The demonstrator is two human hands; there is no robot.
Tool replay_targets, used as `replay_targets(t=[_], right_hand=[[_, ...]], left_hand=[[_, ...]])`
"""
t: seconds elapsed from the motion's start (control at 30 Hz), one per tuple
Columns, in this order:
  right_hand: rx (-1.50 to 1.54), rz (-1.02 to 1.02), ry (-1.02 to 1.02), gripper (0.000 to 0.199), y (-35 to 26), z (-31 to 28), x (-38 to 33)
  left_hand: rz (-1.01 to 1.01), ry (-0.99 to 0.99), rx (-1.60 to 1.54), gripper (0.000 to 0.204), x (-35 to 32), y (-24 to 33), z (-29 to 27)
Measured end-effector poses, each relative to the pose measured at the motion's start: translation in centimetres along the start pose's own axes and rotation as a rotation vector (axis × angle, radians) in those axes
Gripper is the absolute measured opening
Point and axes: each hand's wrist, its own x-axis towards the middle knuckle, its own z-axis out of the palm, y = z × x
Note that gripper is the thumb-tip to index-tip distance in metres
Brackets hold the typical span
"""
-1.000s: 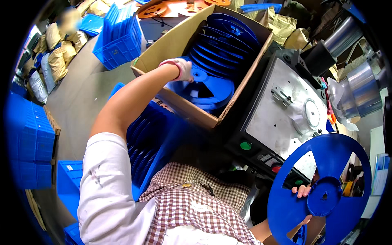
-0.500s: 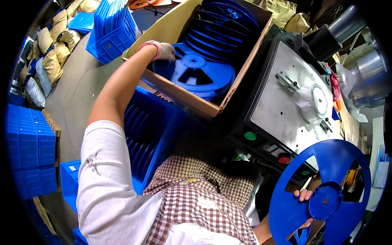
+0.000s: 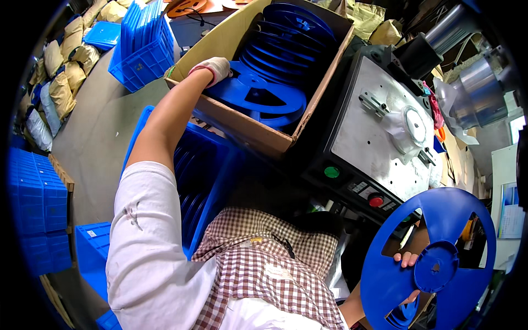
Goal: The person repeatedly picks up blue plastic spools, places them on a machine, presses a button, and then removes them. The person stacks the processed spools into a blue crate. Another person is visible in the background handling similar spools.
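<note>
My left hand [image 3: 216,68], in a pale glove, reaches into the cardboard box [image 3: 242,124]. Its closed fingers, partly hidden, grip the left rim of a blue plastic reel disc [image 3: 254,83], which is tilted above another disc [image 3: 278,117]. Behind these, several more blue discs [image 3: 280,58] stand packed in a row. At the lower right, my bare right hand [image 3: 407,260] holds a second blue reel disc [image 3: 443,220] by its hub side, fingers showing through a cut-out. That disc faces me, with a raised round hub at its centre.
A machine with a flat metal plate [image 3: 367,122], a green button and a red button stands right of the box. Beneath my left arm is a blue crate [image 3: 220,192] of discs. Stacked blue crates [image 3: 41,190], a crate of panels [image 3: 144,74] and wrapped parcels [image 3: 61,96] lie left.
The reel disc under my left hand has tipped up, uncovering more of the disc below it. My right hand keeps its disc almost still. The whole view has shifted slightly.
</note>
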Motion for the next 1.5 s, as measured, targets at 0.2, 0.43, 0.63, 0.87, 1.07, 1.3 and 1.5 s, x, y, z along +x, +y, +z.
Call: replay_targets(t=[0.2, 0.43, 0.63, 0.87, 1.07, 1.3, 1.5], right_hand=[[-0.008, -0.050, -0.029, 0.069, -0.3, -0.4, -1.1], [0.057, -0.011, -0.083, 0.069, -0.5, 0.5, -0.9], [-0.093, 0.001, 0.200, 0.064, -1.9, 1.0, -2.3], [-1.437, -0.039, 0.327, 0.057, -6.2, -5.1, 0.9], [-1.522, 0.052, 0.219, 0.058, -3.7, -7.8, 11.3], [-1.693, 0.073, 0.103, 0.065, 0.4, -4.5, 24.1], [-1.797, 0.028, 0.086, 0.060, 4.6, -1.0, 28.2]], left_hand=[[-0.097, 0.031, -0.114, 0.041, -4.7, 2.0, -2.6], [0.002, -0.047, -0.272, 0.058, -12.6, 1.2, -7.5], [0.255, 0.195, -0.415, 0.035, -24.3, 0.1, -10.9], [0.446, 0.551, -0.344, 0.011, -36.5, 0.5, -7.7], [0.698, 0.680, -0.344, 0.011, -39.3, 8.2, -5.2], [0.591, 0.688, -0.374, 0.013, -42.5, 9.1, -3.6], [0.553, 0.646, -0.365, 0.009, -43.3, 9.8, -3.5]])
